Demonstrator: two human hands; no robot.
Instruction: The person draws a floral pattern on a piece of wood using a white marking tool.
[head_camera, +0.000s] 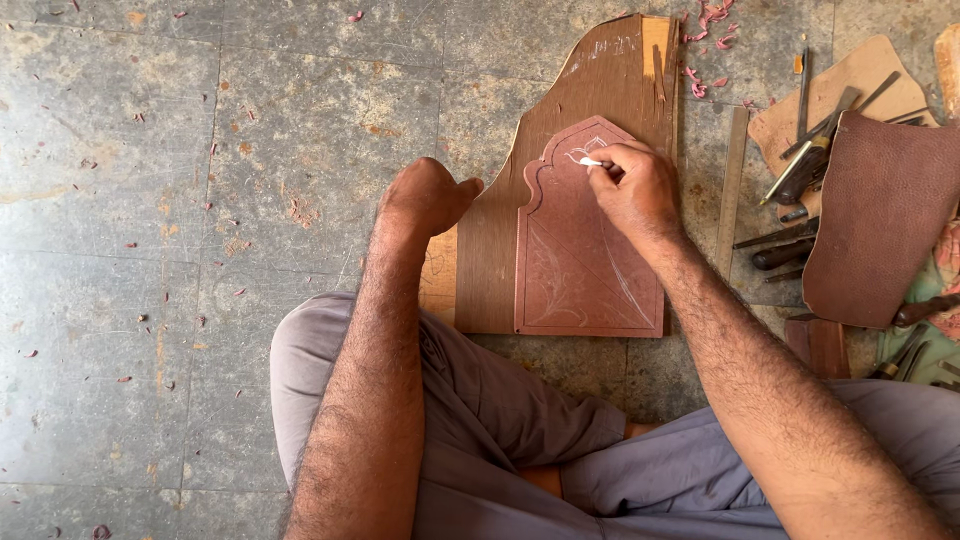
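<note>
- the right hand pinches a small white chalk in closed fingers, its tip touching the arched top of a reddish carved panel.
- the left hand is curled into a loose fist, holding nothing, pressed against the left edge of the brown backing board at nine o'clock of the panel.
- the panel lies flat on that board, on the stone floor.
- at three o'clock, well apart, chisels lie beside a brown leather sheet.
- pink wood shavings lie at twelve o'clock.
</note>
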